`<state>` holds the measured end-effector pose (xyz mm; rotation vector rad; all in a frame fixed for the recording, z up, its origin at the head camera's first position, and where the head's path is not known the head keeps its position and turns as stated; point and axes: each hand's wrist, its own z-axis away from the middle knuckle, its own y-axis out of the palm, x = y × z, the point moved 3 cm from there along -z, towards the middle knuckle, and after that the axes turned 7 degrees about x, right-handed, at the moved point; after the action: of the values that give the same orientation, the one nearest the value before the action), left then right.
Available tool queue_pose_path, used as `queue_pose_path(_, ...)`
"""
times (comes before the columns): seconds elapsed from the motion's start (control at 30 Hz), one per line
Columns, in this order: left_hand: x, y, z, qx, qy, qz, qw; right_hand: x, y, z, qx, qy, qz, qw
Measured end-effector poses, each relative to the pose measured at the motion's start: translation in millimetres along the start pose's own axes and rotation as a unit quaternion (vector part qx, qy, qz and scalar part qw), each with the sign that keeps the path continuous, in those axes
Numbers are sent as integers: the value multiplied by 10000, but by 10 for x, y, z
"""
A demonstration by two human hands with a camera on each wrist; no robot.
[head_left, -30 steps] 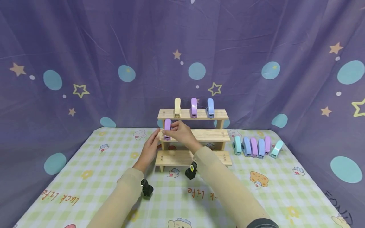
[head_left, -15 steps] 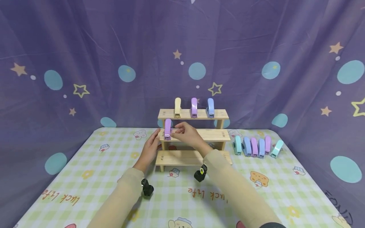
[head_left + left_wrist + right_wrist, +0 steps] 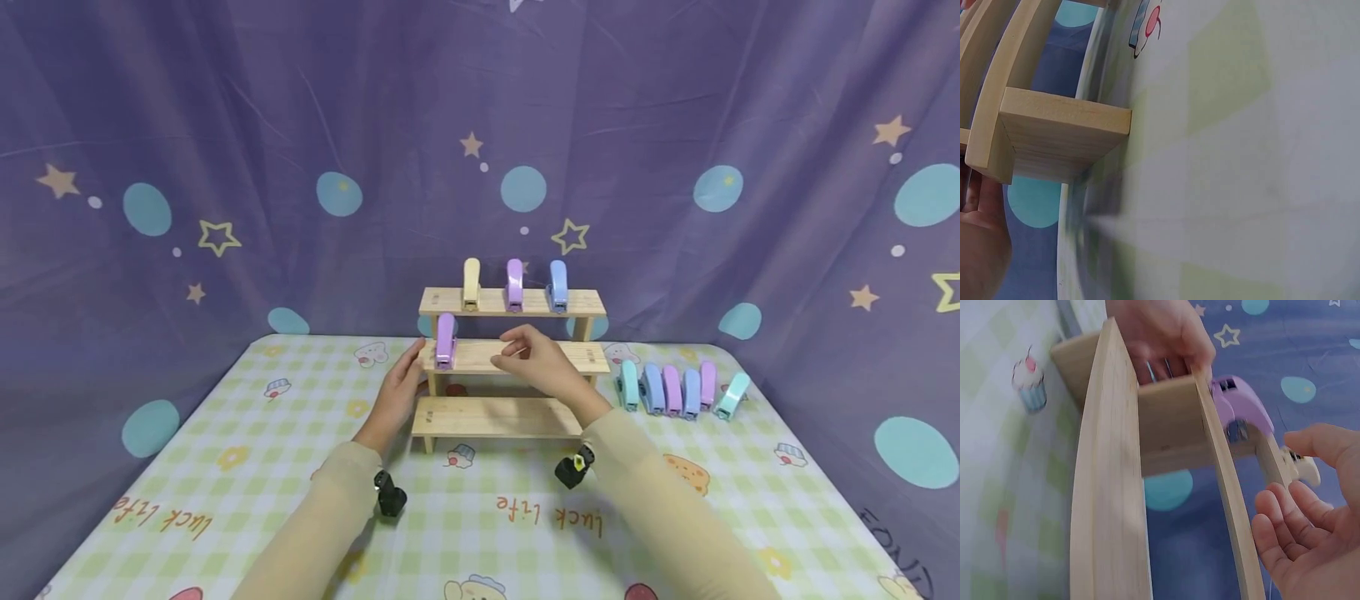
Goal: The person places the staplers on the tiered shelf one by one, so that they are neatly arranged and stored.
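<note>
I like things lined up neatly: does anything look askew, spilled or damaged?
One thing: the rightmost teal stapler slants to the right in the head view, while the five staplers beside it stand roughly parallel. I see no spill or damage.

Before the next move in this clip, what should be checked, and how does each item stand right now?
1. Middle-shelf stapler upright at the left end of the middle shelf: ok.
2. Right hand off that stapler: ok, apart and holding nothing.
3. Left hand well away from the shelf: not ok, it is right at its left end.
4. Room on the middle shelf for another: ok, bare wood shows right of the stapler.
5. Staplers on the table: ok, six at the right.
6. Stapler's footing firm: cannot tell.
</note>
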<state>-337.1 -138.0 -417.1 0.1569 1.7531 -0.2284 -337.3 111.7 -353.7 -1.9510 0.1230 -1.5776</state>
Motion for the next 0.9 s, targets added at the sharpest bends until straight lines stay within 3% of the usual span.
queue_pose_path(0.1,96,-21,-42,-77,110,-54,9999,-72,-117,85,-55,20,92,9999)
queue_pose_path(0.37,107,-21,-49,-126,260,-251,9993,-233,-464,350,-291,-15,423,9987)
queue_pose_path(0.6,88,-15,-49,-99,168,-449,9988,-421,-751,572,-482,198,489,9974)
queue_pose_path(0.9,71,-9,-29,-24,17,-284,9996,-700,-1035,779,-874,521,555,9933)
